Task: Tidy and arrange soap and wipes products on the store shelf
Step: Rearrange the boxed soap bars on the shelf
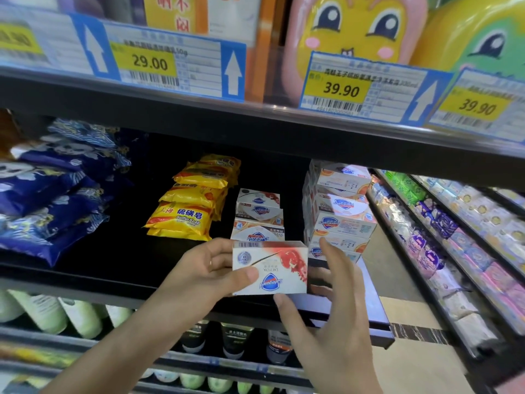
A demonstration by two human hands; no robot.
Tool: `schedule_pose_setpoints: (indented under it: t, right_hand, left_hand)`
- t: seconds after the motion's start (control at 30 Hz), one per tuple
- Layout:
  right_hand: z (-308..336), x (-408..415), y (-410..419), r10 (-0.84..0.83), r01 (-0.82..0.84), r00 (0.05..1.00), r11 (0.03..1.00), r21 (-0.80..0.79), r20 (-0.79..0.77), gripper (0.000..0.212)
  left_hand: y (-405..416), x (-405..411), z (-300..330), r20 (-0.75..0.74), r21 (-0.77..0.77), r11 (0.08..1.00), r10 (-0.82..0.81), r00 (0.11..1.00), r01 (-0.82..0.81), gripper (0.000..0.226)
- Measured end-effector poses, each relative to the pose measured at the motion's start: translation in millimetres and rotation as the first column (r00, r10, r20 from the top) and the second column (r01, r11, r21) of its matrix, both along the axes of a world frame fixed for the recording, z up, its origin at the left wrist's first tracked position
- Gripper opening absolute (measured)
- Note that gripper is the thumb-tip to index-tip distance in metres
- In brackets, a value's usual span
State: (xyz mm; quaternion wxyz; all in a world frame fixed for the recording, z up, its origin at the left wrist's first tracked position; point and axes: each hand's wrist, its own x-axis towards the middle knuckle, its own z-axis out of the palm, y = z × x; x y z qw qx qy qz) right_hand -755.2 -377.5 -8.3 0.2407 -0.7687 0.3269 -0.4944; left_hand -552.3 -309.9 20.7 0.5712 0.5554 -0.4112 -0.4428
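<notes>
Our right hand (pixel 326 317), nearest the camera, has its fingers spread and nearly straight; the thumb tip touches the lower edge of a white cardboard soap box with a red splash and blue shield logo (pixel 270 268), and the fingers stand just beside its right end without curling round it. Our left hand (pixel 210 271) grips that box from the left, thumb pressed across the front face and fingers wrapped behind. We hold the box upside down, logo inverted, at the front edge of the black metal shelf (pixel 113 263).

Just behind it, a short row of similar white soap boxes (pixel 258 214) runs toward the back of the shelf. To their right stands a taller stack of white and orange soap boxes (pixel 341 209), close to our right fingertips. Left of the row we see a stack of yellow plastic sulfur soap packets (pixel 187 206), and farther left a pile of dark blue patterned soft packs (pixel 54 194).

Above, on the front rail of the upper shelf, hang blue and yellow price labels (pixel 153 64) reading 29.00 and 39.90, with a pink and yellow cartoon-faced container (pixel 355 27) behind them. Below our arms, pale green bottles (pixel 42 311) line the lower shelf. At right, another shelf run (pixel 454 251) full of small packs stretches down the aisle.
</notes>
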Motion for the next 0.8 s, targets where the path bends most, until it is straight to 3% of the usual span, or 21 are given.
schedule_pose_setpoints:
  t: [0.13, 0.23, 0.33, 0.43, 0.53, 0.7, 0.8]
  right_hand:
    - [14.5, 1.0, 0.8, 0.042, -0.083, 0.990, 0.947, 0.311, 0.137, 0.072]
    - [27.3, 2.6, -6.0, 0.094, -0.224, 0.966, 0.768, 0.600, 0.240, 0.068]
    - [31.8, 4.3, -10.1, 0.120, -0.333, 0.938, 0.582, 0.742, 0.326, 0.068]
    - [30.4, 7.3, -10.1, 0.189, -0.402, 0.915, 0.468, 0.787, 0.355, 0.054]
    - [28.2, 8.5, -12.4, 0.199, -0.459, 0.888, 0.425, 0.780, 0.414, 0.049]
    - [24.8, 8.0, -13.4, 0.177, -0.498, 0.863, 0.452, 0.740, 0.473, 0.052]
    - [24.4, 6.9, -13.1, 0.180, -0.501, 0.857, 0.506, 0.702, 0.483, 0.053]
  left_hand:
    - [3.9, 7.2, -2.8, 0.103, -0.101, 0.995, -0.003, 0.995, 0.013, 0.040]
    - [7.3, 9.7, -6.6, 0.159, -0.157, 0.986, -0.025, 0.987, 0.050, 0.041]
    - [10.7, 8.8, -11.7, 0.219, -0.201, 0.977, -0.023, 0.975, 0.068, 0.044]
    - [13.2, 6.3, -16.4, 0.262, -0.222, 0.974, 0.022, 0.965, 0.038, 0.049]
    - [15.1, 5.3, -18.8, 0.281, -0.233, 0.972, 0.033, 0.959, 0.035, 0.052]
    - [15.8, 9.0, -22.3, 0.313, -0.209, 0.978, 0.042, 0.949, 0.025, 0.081]
    - [12.9, 13.0, -20.1, 0.239, -0.144, 0.987, 0.107, 0.965, -0.074, 0.093]
